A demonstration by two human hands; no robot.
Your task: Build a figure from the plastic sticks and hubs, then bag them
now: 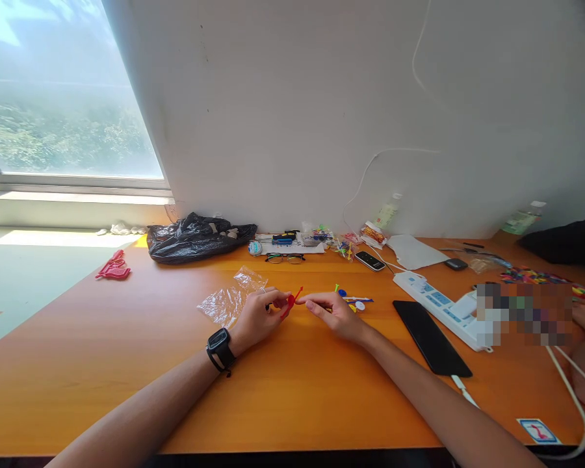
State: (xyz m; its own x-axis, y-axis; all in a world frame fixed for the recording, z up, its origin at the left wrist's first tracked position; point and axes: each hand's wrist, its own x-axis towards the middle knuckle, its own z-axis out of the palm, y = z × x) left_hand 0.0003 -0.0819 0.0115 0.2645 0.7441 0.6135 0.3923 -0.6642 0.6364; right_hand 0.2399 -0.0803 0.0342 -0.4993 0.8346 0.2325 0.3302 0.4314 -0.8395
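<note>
A white power strip (437,298) on a wooden desk (127,390). Just beside its near side lies a black phone (431,337); behind it, white paper (416,252) and a bottle (386,214); well to its left, a crumpled black plastic bag (185,242).

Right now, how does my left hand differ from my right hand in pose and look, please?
The left hand pinches a small red piece; the right hand extends its index finger toward it, contact unclear. The left hand has a black watch at its wrist; the right hand has none. Both hands are over the brown table.
</note>
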